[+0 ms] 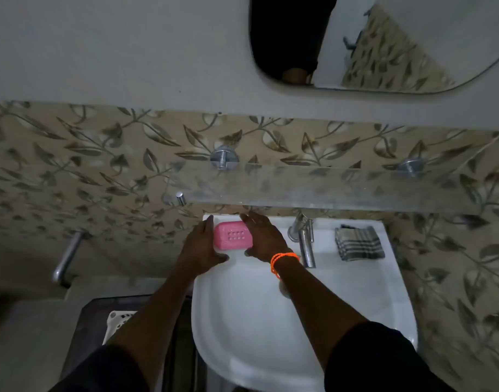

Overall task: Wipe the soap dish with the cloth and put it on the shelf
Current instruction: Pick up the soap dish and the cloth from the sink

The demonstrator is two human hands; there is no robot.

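So the pink soap dish (233,235) is sitting on the back left ledge of the sink (356,292), right between the two hands, and it looks like thin moulded plastic with a grid of little holes in the top face, so my guess is it weighs next to nothing and is stiff enough not to flex when you squeeze it. It could well be slick with soap or water though, and a hard plastic thing dropped on porcelain will bounce around, so I'd take it by the two short ends or the long sides, not try to pinch the top. Left hand (201,246) is at the dish's left end, fingers pretty much straight and pointing toward the wall, thumb stretched out along the near side; right hand (264,239) mirrors it on the right end, fingers long and flat against that end, thumb down by the near corner, orange band (283,260) on the wrist. Neither hand is really curled around it, more like cupping or bracketing it, and I can't tell if the fingers actually press the plastic or just sit beside it. Both forearms come in from below, angled inward. The cloth (358,244) is folded, well to the right of the right fingers, past the tap (305,244). The glass shelf (341,188) is just above the fingertips.
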